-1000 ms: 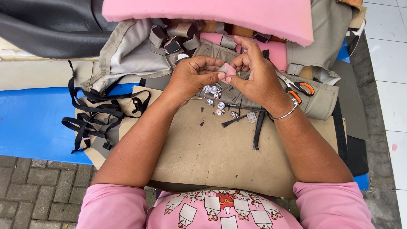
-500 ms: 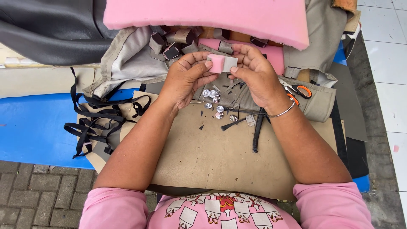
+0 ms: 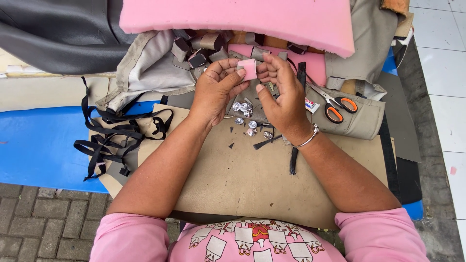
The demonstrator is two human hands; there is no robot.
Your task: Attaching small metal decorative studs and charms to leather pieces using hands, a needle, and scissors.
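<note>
Both hands have risen from over the silver buttons (image 3: 245, 116) toward the pink foam slab (image 3: 242, 19) — the left hand (image 3: 216, 90) now pinches a small pink foam piece (image 3: 248, 69), the right hand (image 3: 281, 92) closing beside it, so fitting has begun.

Left hand (image 3: 217, 90) pinching pink foam piece (image 3: 248, 69), right hand (image 3: 280, 92) beside it, silver buttons (image 3: 245, 114) beneath, scissors (image 3: 335, 106) right, black straps (image 3: 114, 136) left

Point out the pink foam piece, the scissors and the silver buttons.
pink foam piece (image 3: 249, 69), head view, middle of its face, pinched by the left hand (image 3: 216, 92).
scissors (image 3: 335, 107), head view, orange handle loops.
silver buttons (image 3: 244, 107), head view, one button's dome.
</note>
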